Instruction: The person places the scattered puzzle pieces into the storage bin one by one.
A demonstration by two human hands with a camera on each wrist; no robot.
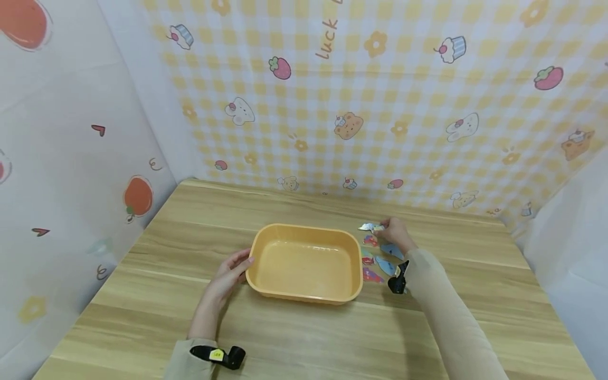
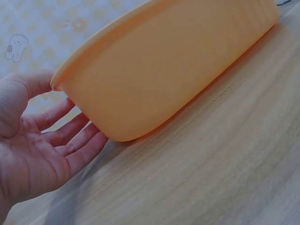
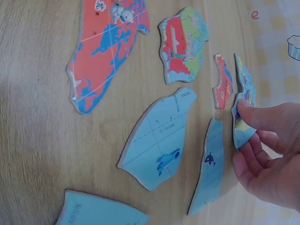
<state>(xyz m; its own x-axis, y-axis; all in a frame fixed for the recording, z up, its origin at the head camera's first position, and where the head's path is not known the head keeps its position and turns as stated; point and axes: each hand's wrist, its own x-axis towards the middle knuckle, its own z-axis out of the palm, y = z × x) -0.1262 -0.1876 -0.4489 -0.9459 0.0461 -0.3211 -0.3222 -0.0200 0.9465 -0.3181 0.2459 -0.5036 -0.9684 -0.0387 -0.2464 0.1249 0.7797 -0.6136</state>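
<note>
A yellow plastic basin (image 1: 304, 269) sits in the middle of the wooden table, with nothing inside it. My left hand (image 1: 225, 277) holds its left end, the thumb at the rim and the other fingers against the outer wall. Beyond the basin's right end, my right hand (image 1: 397, 235) pinches a map puzzle piece (image 3: 244, 84) between thumb and fingers. That piece is tilted, its printed face partly covered by the thumb. Nearest to it lie a small red puzzle piece (image 3: 222, 84) and a blue piece with an orca (image 3: 211, 164).
More flat puzzle pieces lie along the basin's right side: a blue one with a dolphin (image 3: 161, 136), a red-and-green one (image 3: 183, 47), a red-and-blue one with a koala (image 3: 110, 42) and a light blue one (image 3: 98, 211). A yellow-checked cloth (image 1: 313, 105) backs the table.
</note>
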